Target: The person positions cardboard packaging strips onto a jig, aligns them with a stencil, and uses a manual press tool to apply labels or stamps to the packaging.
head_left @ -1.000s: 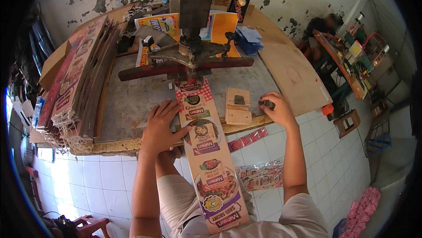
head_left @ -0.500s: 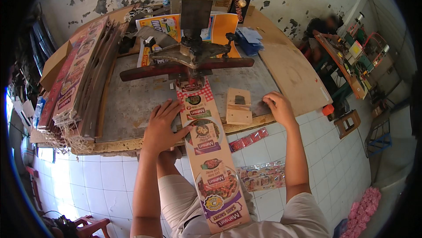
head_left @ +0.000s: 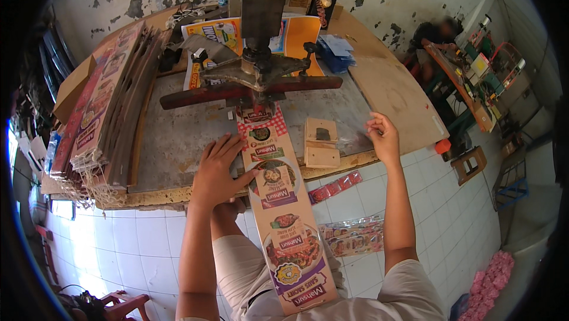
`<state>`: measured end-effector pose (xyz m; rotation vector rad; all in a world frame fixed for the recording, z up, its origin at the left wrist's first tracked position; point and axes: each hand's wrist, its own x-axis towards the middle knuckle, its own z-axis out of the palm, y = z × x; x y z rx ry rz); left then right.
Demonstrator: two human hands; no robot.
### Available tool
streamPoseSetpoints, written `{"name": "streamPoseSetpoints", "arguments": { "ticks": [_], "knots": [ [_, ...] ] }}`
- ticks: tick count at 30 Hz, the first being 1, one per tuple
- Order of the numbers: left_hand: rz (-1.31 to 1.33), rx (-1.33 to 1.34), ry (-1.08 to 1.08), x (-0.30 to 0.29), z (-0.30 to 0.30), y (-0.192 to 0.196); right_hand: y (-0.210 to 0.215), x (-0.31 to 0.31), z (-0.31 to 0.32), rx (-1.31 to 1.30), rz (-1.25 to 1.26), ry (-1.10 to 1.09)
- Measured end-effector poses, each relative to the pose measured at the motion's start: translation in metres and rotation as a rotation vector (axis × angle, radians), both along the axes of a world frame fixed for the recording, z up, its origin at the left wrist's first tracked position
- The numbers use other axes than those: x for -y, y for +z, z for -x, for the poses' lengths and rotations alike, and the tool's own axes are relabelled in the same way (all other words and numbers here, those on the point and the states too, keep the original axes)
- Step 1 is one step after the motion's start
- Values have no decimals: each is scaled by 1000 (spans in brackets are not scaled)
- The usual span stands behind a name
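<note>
Head view shows a long printed cardboard strip (head_left: 285,209) with its far end at the middle of the press (head_left: 255,67), running from there toward the person's lap and overhanging the table (head_left: 189,137). Left of the strip and in front of the press, the left hand (head_left: 218,170) lies palm down, fingers spread wide, thumb against the strip's edge. Right of the strip, in front of the press's right arm, sits a small wooden block (head_left: 322,155) with a dark patch. The right hand (head_left: 383,136) has shifted farther right of the press over the last second, while left hand and strip have stayed put; so the left hand alone seems to steady the strip. The right fingers are loosely curled, narrow; I cannot tell whether they hold anything. Stacked printed boards (head_left: 109,101) stand left of the press.
</note>
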<state>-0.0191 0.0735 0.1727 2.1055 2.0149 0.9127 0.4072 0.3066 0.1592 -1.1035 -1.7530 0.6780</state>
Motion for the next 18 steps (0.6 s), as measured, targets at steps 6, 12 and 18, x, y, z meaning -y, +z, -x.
{"name": "streamPoseSetpoints", "arguments": {
  "ticks": [6,12,18],
  "knots": [
    [2,-8,-3,-1,1,-2,6,-8,-1,-401,181,-160],
    [-1,-12,-13,-2,1,-4,21,-3,3,-598,87,-346],
    [5,-13,-3,0,0,0,48,39,64,-49,-596,-303]
  ]
}}
